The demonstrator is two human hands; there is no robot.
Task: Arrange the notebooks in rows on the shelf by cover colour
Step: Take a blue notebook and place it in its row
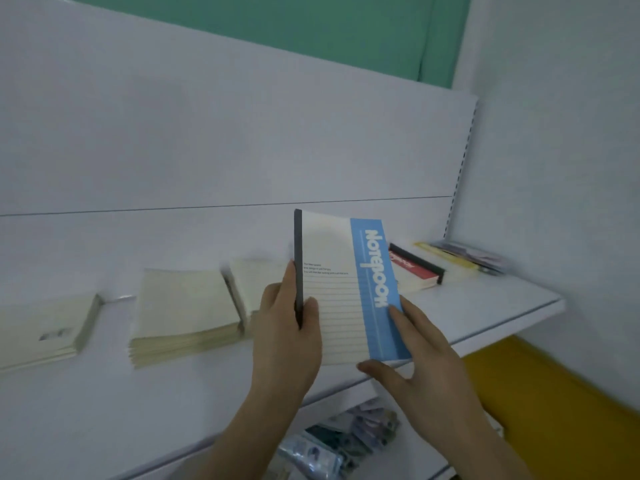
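- One camera only, worn on the person's head, looking forward and down, tilted.
- It sits close over the white shelf point(485, 306), with both forearms reaching in from the bottom edge.
- Wide-angle, so the back panel point(207, 133) bows.

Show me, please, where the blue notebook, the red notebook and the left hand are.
blue notebook point(375, 289): head view, on its blue cover stripe.
red notebook point(412, 268): head view, on its red cover, lying on the shelf.
left hand point(287, 327): head view, on the back of the hand, gripping the dark spine.
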